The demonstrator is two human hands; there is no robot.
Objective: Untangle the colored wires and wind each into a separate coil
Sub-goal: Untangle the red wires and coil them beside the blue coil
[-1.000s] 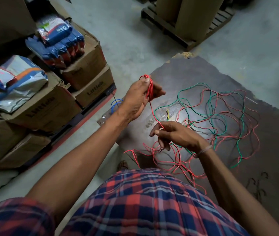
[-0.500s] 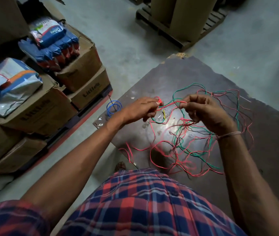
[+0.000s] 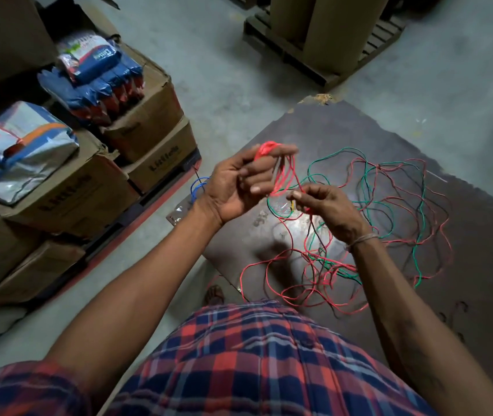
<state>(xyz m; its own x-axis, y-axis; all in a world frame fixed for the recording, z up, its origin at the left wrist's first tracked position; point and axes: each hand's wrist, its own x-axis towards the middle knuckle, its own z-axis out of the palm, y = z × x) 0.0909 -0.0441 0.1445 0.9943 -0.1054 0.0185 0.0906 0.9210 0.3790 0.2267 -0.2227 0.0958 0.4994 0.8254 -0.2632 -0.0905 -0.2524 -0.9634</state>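
Looping over the left hand (image 3: 239, 187), the red wire (image 3: 281, 175) hangs in a bright bundle off the raised fingers, which curl round it. Right hand (image 3: 329, 211) sits just beside, fingertips pinching a red strand that runs down into the tangle (image 3: 359, 235). That tangle sprawls on the dark board (image 3: 479, 265) on the floor: red and green wire (image 3: 419, 205) crossing in loose, wide loops, nothing separated there. A small blue coil (image 3: 197, 187) lies at the board's left edge, partly behind the left wrist. Cardboard boxes (image 3: 149, 121) topped with packets (image 3: 98, 73) stand left; a wooden pallet (image 3: 314, 55) sits beyond.
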